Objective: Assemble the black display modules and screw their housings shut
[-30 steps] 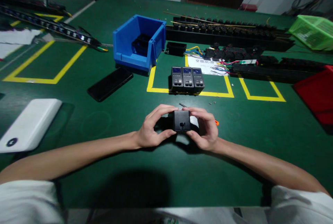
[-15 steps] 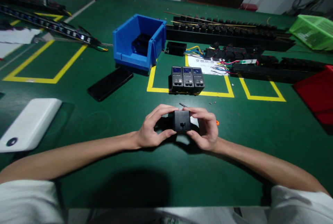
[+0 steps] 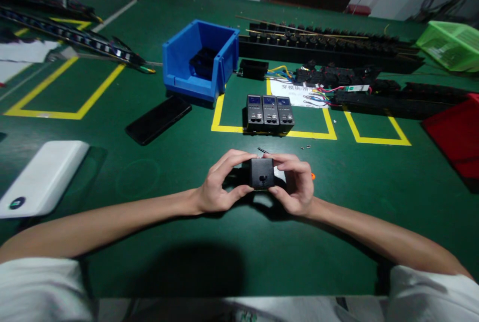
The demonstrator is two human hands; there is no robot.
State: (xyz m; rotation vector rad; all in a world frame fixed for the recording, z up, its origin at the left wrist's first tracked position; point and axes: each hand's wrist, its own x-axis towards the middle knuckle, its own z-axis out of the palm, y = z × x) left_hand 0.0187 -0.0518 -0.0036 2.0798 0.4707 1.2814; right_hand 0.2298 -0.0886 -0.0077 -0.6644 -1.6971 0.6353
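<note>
A small black box-shaped module (image 3: pixel 261 172) is pinched between my two hands, a dark hole in the face toward me. My left hand (image 3: pixel 222 182) grips its left side with thumb and fingers. On the right side, my right hand (image 3: pixel 295 182) holds it the same way. Partly hidden behind my right hand lies a tool with an orange end (image 3: pixel 313 176) and a thin dark shaft (image 3: pixel 263 151). Beyond my hands, three black modules (image 3: pixel 270 112) stand side by side. Tiny screws (image 3: pixel 308 147) lie to the right of them.
A blue bin (image 3: pixel 190 85) with black parts inside stands behind. Left lie a black phone (image 3: pixel 159 120) and a white power bank (image 3: pixel 47 177). Wired black strips (image 3: pixel 359 100) run along the back right, near a red bin (image 3: pixel 454 137) and a green basket (image 3: pixel 449 45).
</note>
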